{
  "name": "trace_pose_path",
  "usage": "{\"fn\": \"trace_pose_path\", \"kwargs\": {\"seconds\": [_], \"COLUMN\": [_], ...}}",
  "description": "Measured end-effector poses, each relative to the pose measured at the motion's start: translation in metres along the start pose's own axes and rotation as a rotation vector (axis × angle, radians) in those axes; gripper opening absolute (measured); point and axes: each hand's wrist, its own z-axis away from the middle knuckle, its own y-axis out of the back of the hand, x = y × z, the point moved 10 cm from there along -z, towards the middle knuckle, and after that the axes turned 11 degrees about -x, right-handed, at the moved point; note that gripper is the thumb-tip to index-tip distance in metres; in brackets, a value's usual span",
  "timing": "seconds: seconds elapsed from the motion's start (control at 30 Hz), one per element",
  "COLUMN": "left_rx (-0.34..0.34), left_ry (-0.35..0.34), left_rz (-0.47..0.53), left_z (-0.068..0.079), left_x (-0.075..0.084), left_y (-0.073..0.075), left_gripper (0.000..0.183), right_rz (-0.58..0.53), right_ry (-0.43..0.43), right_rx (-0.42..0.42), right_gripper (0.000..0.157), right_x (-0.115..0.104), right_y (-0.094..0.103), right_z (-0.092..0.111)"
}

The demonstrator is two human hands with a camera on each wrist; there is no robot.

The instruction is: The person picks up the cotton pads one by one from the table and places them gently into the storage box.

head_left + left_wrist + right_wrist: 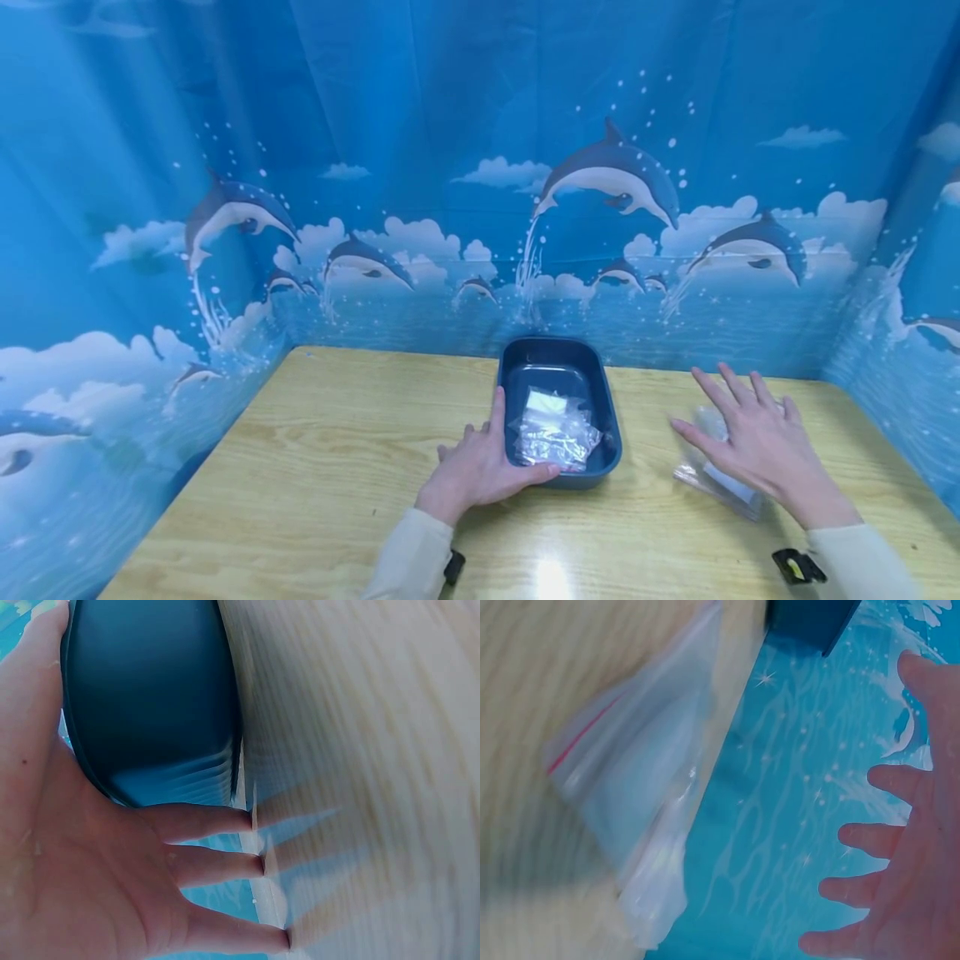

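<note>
Bright across my head view, white glare on the table [315, 450], bottom centre! Dimmer in my left-wrist view, blur streaking the frame's right; in my right-wrist view, the plastic bag [634, 776] looks soft.

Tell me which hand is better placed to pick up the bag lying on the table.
Probably the right hand: it hovers just above that clear bag, fingers spread and holding nothing. The left hand is against the blue tray, farther away.
</note>
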Motion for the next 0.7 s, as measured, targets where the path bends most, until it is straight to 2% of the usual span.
{"fn": "trace_pose_path", "kwargs": {"seconds": [0.23, 0.7], "left_rx": [-0.006, -0.009], "left_ry": [0.005, 0.006], "left_rz": [0.008, 0.01], "left_z": [-0.001, -0.001], "left_x": [0.0, -0.001], "left_y": [0.0, 0.0], "left_gripper": [0.134, 0.134], "right_rz": [-0.007, 0.006], "right_ry": [-0.012, 0.006], "right_rx": [-0.033, -0.043], "right_gripper": [0.09, 0.086], "right_x": [0.02, 0.056], "right_y": [-0.007, -0.012], "right_z": [0.006, 0.018]}}
